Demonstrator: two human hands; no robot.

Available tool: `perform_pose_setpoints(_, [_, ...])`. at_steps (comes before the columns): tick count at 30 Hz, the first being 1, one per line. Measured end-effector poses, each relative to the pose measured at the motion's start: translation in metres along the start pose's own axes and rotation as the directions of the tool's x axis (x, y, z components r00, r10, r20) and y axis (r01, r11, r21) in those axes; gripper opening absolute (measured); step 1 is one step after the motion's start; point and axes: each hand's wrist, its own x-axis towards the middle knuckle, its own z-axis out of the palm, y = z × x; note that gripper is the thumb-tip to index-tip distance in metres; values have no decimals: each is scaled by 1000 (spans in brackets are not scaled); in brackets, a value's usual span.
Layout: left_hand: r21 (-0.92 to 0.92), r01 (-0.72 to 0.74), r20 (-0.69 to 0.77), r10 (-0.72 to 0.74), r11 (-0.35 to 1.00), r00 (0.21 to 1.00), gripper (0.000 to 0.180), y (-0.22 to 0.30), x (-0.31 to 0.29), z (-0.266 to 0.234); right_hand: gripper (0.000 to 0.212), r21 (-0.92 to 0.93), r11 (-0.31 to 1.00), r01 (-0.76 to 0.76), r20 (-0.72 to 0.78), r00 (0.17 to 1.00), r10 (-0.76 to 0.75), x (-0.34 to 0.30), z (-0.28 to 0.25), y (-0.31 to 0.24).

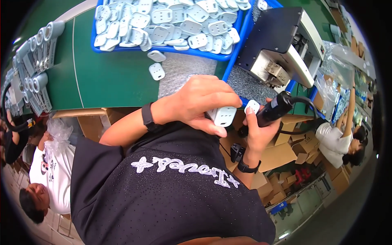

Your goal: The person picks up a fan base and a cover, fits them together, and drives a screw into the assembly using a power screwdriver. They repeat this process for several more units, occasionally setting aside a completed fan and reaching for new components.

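Observation:
My left hand (200, 102) is closed around a short stack of pale plastic plates (225, 116), rounded, with small dark holes in the face that shows. Just to its right, my right hand (262, 132) grips a black corded electric screwdriver (274, 109). The thumb of that hand also pins one more pale plate (252, 106) beside the tool. Part of the stack is hidden behind my left fingers, and the screwdriver's tip cannot be made out clearly. Both hands are held in front of the table's near edge.
A blue tray (163, 50) heaped with pale plates stands on the green table (118, 81). Two loose plates lie near bubble wrap (175, 77). A black-and-white machine (277, 49) sits in another blue tray at right. Handled parts (38, 57) stand at left. Co-workers are on both sides.

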Motion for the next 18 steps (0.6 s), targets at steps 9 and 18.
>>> perform_pose_setpoints(9, [-48, -31, -15, 31, 998, 999, 60, -1, -5, -2, 65, 183, 849, 496, 34, 860, -510, 26, 62, -97])
perform_pose_setpoints(18, [-42, -29, 5, 29, 999, 1000, 60, -1, -1, 0, 71, 309, 615, 726, -198, 681, -705, 48, 3, -85])
